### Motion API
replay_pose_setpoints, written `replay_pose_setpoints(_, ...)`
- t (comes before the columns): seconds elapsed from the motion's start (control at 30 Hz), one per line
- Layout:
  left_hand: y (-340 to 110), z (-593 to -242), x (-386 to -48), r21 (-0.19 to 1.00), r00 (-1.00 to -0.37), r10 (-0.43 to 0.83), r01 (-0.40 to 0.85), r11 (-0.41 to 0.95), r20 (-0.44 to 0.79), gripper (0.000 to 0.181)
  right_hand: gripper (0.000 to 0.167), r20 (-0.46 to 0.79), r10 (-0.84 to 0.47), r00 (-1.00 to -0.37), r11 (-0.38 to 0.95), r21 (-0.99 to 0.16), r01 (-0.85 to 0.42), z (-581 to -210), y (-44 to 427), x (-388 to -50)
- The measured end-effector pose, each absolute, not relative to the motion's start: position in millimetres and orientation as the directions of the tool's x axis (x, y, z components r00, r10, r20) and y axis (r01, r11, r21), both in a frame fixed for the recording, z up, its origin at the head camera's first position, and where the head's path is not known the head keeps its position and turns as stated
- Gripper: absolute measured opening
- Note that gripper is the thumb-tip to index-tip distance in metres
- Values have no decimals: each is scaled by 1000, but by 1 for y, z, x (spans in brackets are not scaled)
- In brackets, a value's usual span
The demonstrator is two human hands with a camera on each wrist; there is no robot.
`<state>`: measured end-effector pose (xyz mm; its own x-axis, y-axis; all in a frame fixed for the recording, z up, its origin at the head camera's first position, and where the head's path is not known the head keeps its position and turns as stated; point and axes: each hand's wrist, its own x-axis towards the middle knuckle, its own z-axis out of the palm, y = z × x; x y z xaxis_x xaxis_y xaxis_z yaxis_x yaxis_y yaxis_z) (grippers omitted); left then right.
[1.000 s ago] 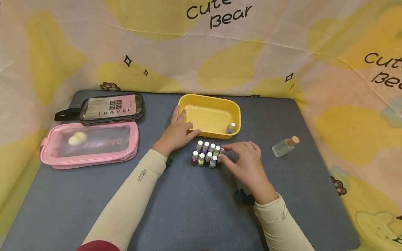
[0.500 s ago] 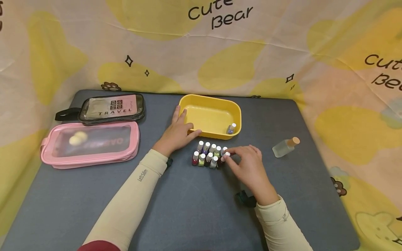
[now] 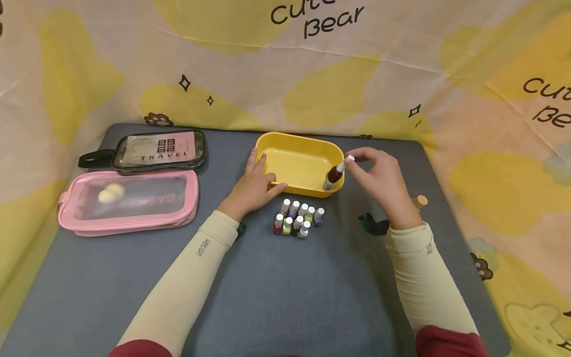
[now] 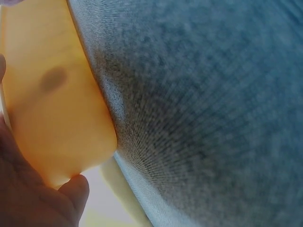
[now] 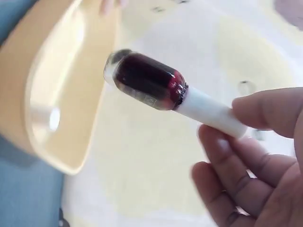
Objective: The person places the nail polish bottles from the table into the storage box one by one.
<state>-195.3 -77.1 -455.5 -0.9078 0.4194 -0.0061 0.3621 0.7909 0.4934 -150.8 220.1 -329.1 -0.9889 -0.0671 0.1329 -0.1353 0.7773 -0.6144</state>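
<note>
My right hand [image 3: 379,181] pinches the white cap of a dark red nail polish bottle [image 3: 334,175], held tilted over the right end of a yellow bin [image 3: 308,190]. In the right wrist view, thumb and fingertips grip the cap of this nail polish [image 5: 147,81]. Below it, partly hidden, another polish bottle [image 3: 328,186] stands in the bin's front right corner. My left hand [image 3: 250,191] holds the bin's front left corner, fingers on both sides of the rim. In front of the bin, several white-capped nail polish bottles [image 3: 287,227] stand close together in two rows.
A pink clear-topped pouch [image 3: 134,225] and a black-edged travel pouch [image 3: 165,153] lie at the left. At the right, a glass bottle with a wooden cap [image 3: 420,201] is mostly hidden behind the right hand. A patterned cloth [image 3: 312,84] hangs behind the grey table [image 3: 250,297].
My right hand has lifted the dark red nail polish from the right end of the front row and carried it up and away to the bin. The left hand stays put.
</note>
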Motion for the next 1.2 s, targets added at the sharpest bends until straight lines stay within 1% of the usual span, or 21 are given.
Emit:
replay_pose_setpoints(0.1, -77, -456, -196, 492, -907, 421, 362, 792, -12, 53, 31, 104, -76, -992, 808, -577, -123, -335, 223, -186)
replay_pose_setpoints(0.23, -75, -454, -195, 496, -907, 421, 358, 791, -17, 53, 30, 48, -107, -993, 846, -521, -116, -358, 228, -227)
replay_pose_setpoints(0.37, -73, -454, -194, 502, -905, 426, 363, 785, -13, 53, 28, 18, -128, -992, 875, -469, -122, -381, 229, -248)
replay_pose_setpoints(0.47, -73, -454, -193, 505, -905, 426, 363, 783, -11, 54, 27, 27, -137, -990, 899, -416, -136, -391, 229, -252)
replay_pose_setpoints(0.6, -73, -453, -193, 505, -905, 426, 363, 783, -11, 54, 26, 87, -155, -984, 924, -340, -175, -399, 230, -255)
replay_pose_setpoints(0.7, -73, -452, -193, 501, -905, 425, 364, 785, -9, 54, 25, 131, -167, -977, 930, -307, -200, -402, 230, -256)
replay_pose_setpoints(0.83, -74, -451, -193, 494, -907, 421, 362, 791, -9, 54, 24, 136, -170, -976, 932, -300, -204, -405, 229, -257)
replay_pose_setpoints(1.07, -76, -452, -194, 488, -908, 419, 360, 795, -14, 54, 24, 112, -134, -985, 938, -307, -162, -409, 226, -258)
replay_pose_setpoints(1.13, -77, -452, -195, 486, -908, 419, 359, 797, -17, 54, 27, 121, -136, -983, 941, -295, -166, -409, 225, -258)
replay_pose_setpoints(1.2, -77, -453, -195, 485, -909, 416, 356, 799, -19, 54, 34, 142, -142, -980, 944, -279, -177, -408, 224, -255)
